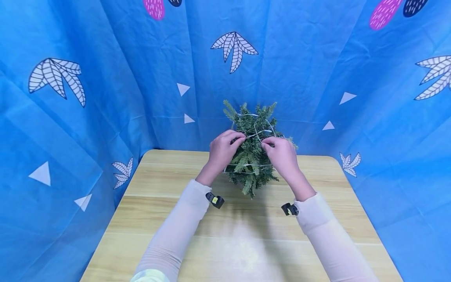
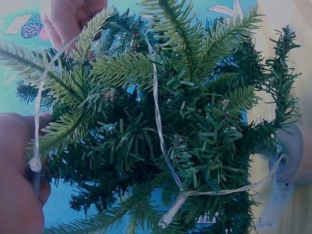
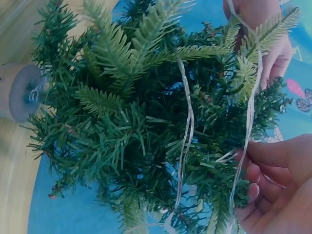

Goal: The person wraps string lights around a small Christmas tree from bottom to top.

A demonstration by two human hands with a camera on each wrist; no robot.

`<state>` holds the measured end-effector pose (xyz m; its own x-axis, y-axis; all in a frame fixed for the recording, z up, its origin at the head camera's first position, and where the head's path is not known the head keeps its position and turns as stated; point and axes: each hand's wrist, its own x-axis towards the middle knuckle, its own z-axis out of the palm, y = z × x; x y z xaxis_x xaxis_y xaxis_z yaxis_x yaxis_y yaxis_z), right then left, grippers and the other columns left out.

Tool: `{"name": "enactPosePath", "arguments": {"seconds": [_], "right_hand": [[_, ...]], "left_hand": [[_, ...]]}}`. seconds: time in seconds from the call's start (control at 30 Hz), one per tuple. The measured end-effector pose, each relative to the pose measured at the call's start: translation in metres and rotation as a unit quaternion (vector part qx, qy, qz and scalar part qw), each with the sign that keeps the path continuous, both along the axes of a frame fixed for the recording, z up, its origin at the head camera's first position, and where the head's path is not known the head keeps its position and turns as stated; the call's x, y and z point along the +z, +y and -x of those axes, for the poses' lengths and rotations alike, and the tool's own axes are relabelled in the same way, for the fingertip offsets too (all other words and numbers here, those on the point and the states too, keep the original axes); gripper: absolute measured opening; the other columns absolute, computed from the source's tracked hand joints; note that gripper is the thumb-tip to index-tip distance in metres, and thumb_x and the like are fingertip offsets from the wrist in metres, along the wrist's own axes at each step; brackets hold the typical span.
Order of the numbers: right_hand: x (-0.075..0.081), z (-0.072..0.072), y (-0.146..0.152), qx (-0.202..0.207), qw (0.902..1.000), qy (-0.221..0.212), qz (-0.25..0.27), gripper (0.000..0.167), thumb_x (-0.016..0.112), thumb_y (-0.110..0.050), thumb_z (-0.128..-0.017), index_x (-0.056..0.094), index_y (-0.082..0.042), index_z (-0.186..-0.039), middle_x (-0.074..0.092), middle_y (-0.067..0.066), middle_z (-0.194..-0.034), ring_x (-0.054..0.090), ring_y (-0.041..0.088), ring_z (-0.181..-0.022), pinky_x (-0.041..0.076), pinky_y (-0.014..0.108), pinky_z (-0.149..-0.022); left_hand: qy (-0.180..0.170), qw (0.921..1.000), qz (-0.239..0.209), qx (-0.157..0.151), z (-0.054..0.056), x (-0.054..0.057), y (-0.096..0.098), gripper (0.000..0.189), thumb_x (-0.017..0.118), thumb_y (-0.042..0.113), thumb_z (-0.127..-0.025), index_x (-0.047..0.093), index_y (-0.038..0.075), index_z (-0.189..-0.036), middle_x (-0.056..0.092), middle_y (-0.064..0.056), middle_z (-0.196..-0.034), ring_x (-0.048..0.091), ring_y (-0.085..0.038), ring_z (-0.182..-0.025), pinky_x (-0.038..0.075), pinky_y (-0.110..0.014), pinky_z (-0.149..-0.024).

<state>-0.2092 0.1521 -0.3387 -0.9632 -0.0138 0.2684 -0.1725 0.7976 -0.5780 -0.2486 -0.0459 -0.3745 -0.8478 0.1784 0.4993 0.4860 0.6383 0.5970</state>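
A small artificial Christmas tree [image 1: 248, 172] stands toward the back of the table, wound with a thin clear string of lights [image 1: 251, 135]. My left hand [image 1: 222, 148] is at the tree's left side, thumb and forefinger pinching the light string. At the right side my right hand [image 1: 282, 154] pinches another stretch of it between thumb and bent fingers. In the left wrist view a bulb [image 2: 35, 164] on the wire [image 2: 37, 117] hangs beside the left fingers. The right wrist view has the wire [image 3: 249, 117] running down past the right fingertips.
The tree's round base [image 3: 23, 92] shows in both wrist views. A clear plastic piece [image 2: 275, 207] lies by the base, near the wire. The wooden table [image 1: 169, 172] has rounded back corners, and blue patterned cloth [image 1: 299, 58] hangs around it.
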Motion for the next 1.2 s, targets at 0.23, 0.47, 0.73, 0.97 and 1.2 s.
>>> {"name": "enactPosePath", "arguments": {"seconds": [0.23, 0.47, 0.73, 0.97, 1.2], "right_hand": [[-0.007, 0.004, -0.001, 0.001, 0.9994, -0.025, -0.026, 0.019, 0.065, -0.019, -0.098, 0.077, -0.011, -0.110, 0.077, 0.009, -0.108, 0.064, 0.025, -0.073, 0.050, 0.047, -0.080], [-0.010, 0.008, -0.009, -0.010, 0.9990, -0.016, -0.040, 0.020, 0.064, -0.018, -0.098, 0.077, -0.012, -0.112, 0.076, 0.009, -0.112, 0.071, 0.033, -0.095, 0.052, 0.055, -0.082], [-0.014, 0.009, -0.009, -0.025, 0.9995, -0.020, 0.002, 0.020, 0.064, -0.017, -0.098, 0.075, -0.014, -0.114, 0.077, 0.007, -0.110, 0.068, 0.026, -0.081, 0.049, 0.044, -0.072], [-0.012, -0.001, -0.005, -0.021, 0.9989, -0.002, 0.042, 0.020, 0.065, -0.018, -0.098, 0.075, -0.014, -0.114, 0.077, 0.006, -0.109, 0.061, 0.019, -0.066, 0.045, 0.034, -0.065], [-0.012, -0.011, -0.002, -0.009, 0.9967, 0.079, 0.017, 0.017, 0.066, -0.013, -0.096, 0.077, -0.010, -0.108, 0.078, 0.009, -0.101, 0.061, 0.023, -0.061, 0.048, 0.042, -0.066]], "left_hand": [[-0.019, 0.9995, -0.024, 0.006, 0.000, -0.003, -0.001, 0.020, 0.065, 0.038, -0.099, 0.077, 0.025, -0.109, 0.073, 0.010, -0.112, 0.069, -0.011, -0.100, 0.049, -0.040, -0.087], [-0.009, 0.9999, -0.010, 0.008, -0.003, 0.000, -0.001, 0.021, 0.065, 0.037, -0.099, 0.077, 0.025, -0.111, 0.073, 0.010, -0.113, 0.069, -0.011, -0.100, 0.050, -0.040, -0.085], [0.002, 0.9999, -0.013, 0.006, -0.006, -0.001, -0.003, 0.021, 0.064, 0.037, -0.100, 0.076, 0.027, -0.113, 0.072, 0.010, -0.115, 0.068, -0.009, -0.092, 0.050, -0.037, -0.081], [0.019, 0.9994, -0.027, 0.004, -0.010, -0.001, -0.007, 0.022, 0.065, 0.033, -0.100, 0.075, 0.025, -0.118, 0.071, 0.009, -0.120, 0.064, -0.007, -0.081, 0.049, -0.031, -0.070], [0.018, 0.9986, -0.047, 0.012, -0.020, 0.000, -0.016, 0.023, 0.064, 0.031, -0.100, 0.074, 0.024, -0.120, 0.070, 0.007, -0.123, 0.064, -0.011, -0.094, 0.050, -0.032, -0.070]]}}
